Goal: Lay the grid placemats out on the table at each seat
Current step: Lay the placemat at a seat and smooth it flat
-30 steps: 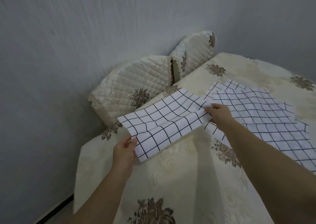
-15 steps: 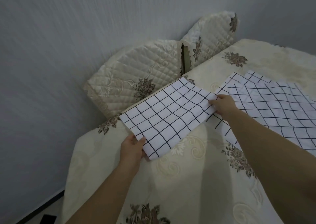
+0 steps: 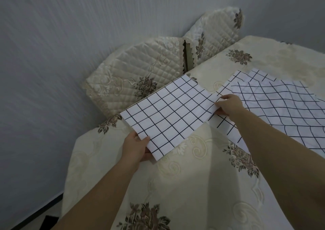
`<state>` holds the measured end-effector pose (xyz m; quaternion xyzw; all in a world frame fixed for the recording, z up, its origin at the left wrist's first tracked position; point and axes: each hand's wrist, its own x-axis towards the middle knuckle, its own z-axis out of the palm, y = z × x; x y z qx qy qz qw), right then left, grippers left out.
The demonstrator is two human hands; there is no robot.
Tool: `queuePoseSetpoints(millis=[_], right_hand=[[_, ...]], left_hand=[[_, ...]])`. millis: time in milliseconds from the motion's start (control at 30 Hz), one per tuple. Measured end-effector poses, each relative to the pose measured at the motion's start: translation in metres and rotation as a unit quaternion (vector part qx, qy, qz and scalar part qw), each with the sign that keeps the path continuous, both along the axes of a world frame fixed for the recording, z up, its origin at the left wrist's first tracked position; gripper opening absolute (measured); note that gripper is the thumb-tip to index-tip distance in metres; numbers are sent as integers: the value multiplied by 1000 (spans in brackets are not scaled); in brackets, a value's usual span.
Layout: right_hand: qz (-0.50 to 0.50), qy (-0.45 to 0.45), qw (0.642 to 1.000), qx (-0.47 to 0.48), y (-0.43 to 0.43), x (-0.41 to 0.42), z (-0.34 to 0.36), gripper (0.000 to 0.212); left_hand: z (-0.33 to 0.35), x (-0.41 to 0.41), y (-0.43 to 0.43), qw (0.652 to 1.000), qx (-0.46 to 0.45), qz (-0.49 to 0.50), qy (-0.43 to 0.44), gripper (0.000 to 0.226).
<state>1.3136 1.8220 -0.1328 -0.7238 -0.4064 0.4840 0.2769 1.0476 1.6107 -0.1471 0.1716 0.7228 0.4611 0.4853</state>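
A white placemat with a black grid is stretched flat just over the table's left far edge, in front of the nearer covered chair. My left hand pinches its near-left corner, thumb on top. My right hand pinches its right edge. To the right, a stack of more grid placemats lies on the cream floral tablecloth, partly under my right forearm.
Two chairs with quilted cream covers, the nearer chair and the farther chair, stand pushed against the table's far-left side, close to a grey wall. The table's left corner drops off near a dark floor strip.
The held placemat has gone from sagging and wavy to flat and taut, and has lowered toward the table edge by the nearer chair. Both hands keep their grip.
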Motion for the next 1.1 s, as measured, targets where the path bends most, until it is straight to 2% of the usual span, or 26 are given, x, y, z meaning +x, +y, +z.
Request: queuePoseSetpoints(millis=[200, 433, 667, 967, 1100], right_hand=[[-11, 1, 1000, -5, -7, 4, 6, 47], [-13, -39, 999, -8, -19, 15, 8, 44], [-25, 37, 999, 16, -27, 23, 3, 34], [8, 55, 998, -7, -39, 28, 14, 39], [1, 78, 997, -25, -54, 33, 26, 36]], left_hand=[[5, 1, -9, 999, -21, -17, -31, 15], [5, 11, -15, 997, -32, -40, -66, 19], [9, 12, -21, 997, -25, -38, -69, 12], [27, 6, -30, 996, -53, -12, -72, 34], [37, -1, -38, 996, -57, -26, -68, 35]])
